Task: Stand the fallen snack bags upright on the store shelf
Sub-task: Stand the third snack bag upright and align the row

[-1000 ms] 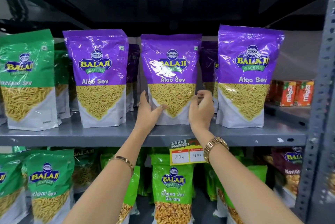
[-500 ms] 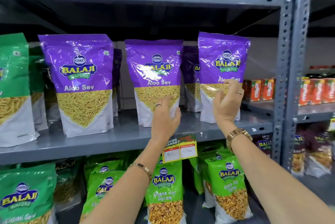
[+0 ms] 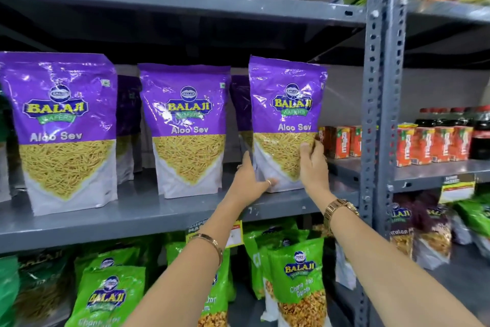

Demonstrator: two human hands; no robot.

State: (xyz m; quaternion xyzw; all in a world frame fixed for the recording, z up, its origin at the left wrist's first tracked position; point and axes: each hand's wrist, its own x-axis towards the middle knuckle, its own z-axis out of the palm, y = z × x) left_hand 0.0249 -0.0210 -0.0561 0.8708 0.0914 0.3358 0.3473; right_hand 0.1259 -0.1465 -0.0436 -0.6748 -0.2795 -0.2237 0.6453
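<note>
Three purple Aloo Sev bags stand upright in a front row on the grey middle shelf (image 3: 148,216): a left bag (image 3: 62,128), a middle bag (image 3: 187,128) and a right bag (image 3: 285,114). My left hand (image 3: 248,181) presses against the right bag's lower left corner. My right hand (image 3: 313,165) grips its lower right edge, thumb on the front. The right bag stands upright, held between both hands. More purple bags stand behind the row, mostly hidden.
A grey perforated upright post (image 3: 381,104) rises just right of the held bag. Orange juice cartons (image 3: 342,141) and dark bottles (image 3: 456,120) fill the neighbouring shelf. Green snack bags (image 3: 297,276) crowd the lower shelf, and a price tag (image 3: 234,234) hangs from the shelf edge.
Both hands left the middle purple bag and moved right onto the right purple bag. The view has shifted to the right.
</note>
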